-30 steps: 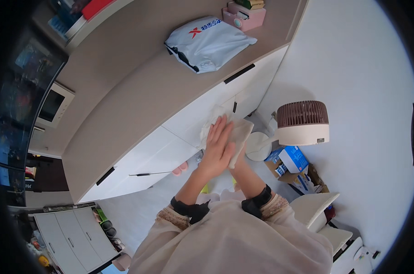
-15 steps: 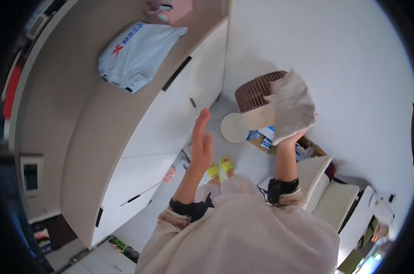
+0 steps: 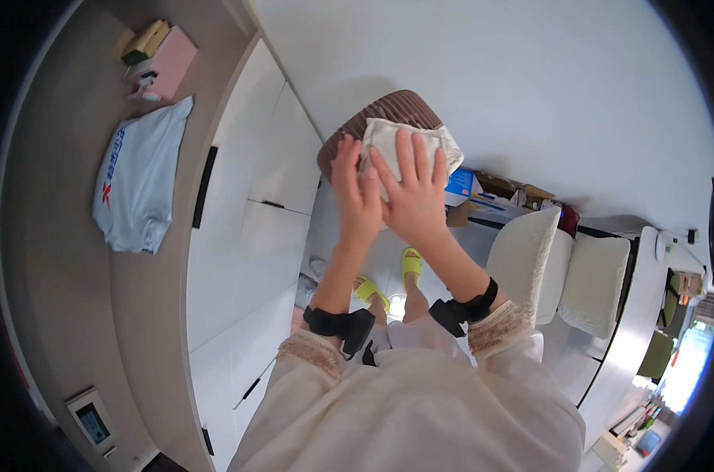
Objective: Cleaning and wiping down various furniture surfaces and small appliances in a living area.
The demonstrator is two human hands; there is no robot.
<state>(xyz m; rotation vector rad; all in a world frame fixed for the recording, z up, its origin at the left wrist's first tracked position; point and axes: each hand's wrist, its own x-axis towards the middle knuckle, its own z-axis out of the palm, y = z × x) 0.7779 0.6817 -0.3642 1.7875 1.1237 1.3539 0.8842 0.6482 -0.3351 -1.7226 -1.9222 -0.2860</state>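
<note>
A pale beige cloth [image 3: 384, 135] lies over the top and near side of a standing appliance with a brown slatted top [image 3: 396, 106]. My right hand [image 3: 416, 197] rests flat on the cloth with its fingers spread. Beside it, my left hand [image 3: 357, 200] is at the cloth's left edge, its fingers stretched upward and apart from a grip. Whether the left fingertips touch the brown slats cannot be made out. Both hands hide most of the appliance's lower body.
White cabinets [image 3: 247, 212] with black handles line the left, under a shelf bearing a grey-white plastic bag [image 3: 140, 185] and a pink box [image 3: 168, 63]. Cardboard boxes [image 3: 503, 200] sit along the wall. White cushioned chairs [image 3: 530, 256] stand at right.
My right hand has moved left and laid the cloth, earlier held up beside the appliance, onto it. My left hand has come up beside it. The view has shifted.
</note>
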